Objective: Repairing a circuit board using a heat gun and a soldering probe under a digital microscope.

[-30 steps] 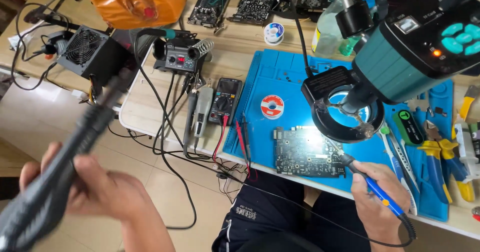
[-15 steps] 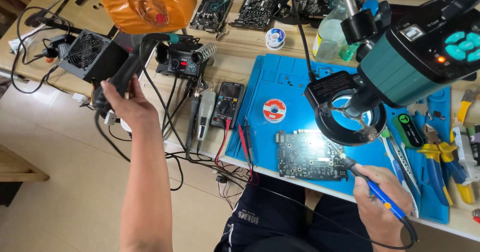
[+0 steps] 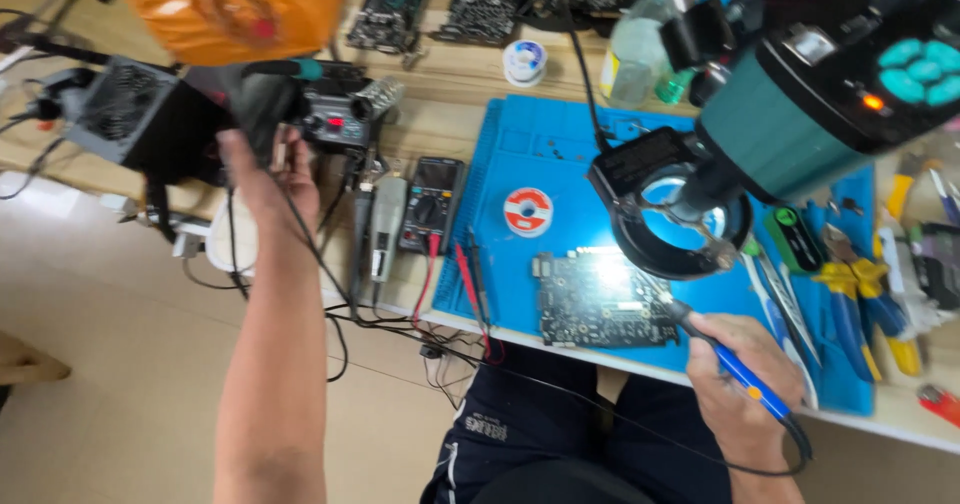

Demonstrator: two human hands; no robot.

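— Soldering iron (image 3: 735,369): where is it now?

— In the right hand (image 3: 745,404), low at the bench (image 3: 470,99) edge. The fingers are clenched round its blue handle like a pen, and the dark tip lies at the right edge of the circuit board (image 3: 600,299) on the blue mat (image 3: 560,159), under the ring light (image 3: 668,214) of the microscope (image 3: 800,104).

— And the left hand (image 3: 265,179)?

— That is what has changed. A second ago it was down near the lap, gripping a long dark handle; half a second ago it had swung up to the left of the bench; now the arm is stretched right out to the station (image 3: 335,119) beside the grey box (image 3: 140,114). The right hand has barely shifted throughout, so I judge the iron is parked at the board while the other tool goes back to its place.

— Is the left hand grasping anything at this point?

— The fingers are curled about a dark handle (image 3: 255,104) — but motion blur smears it, so I cannot tell whether they grip it firmly or are just releasing it.

— Anything else unclear?

— An orange object (image 3: 225,4) at the top is cut off by the frame, the iron's tip contact is too small to judge, and the cables (image 3: 340,294) tangle off the bench edge.
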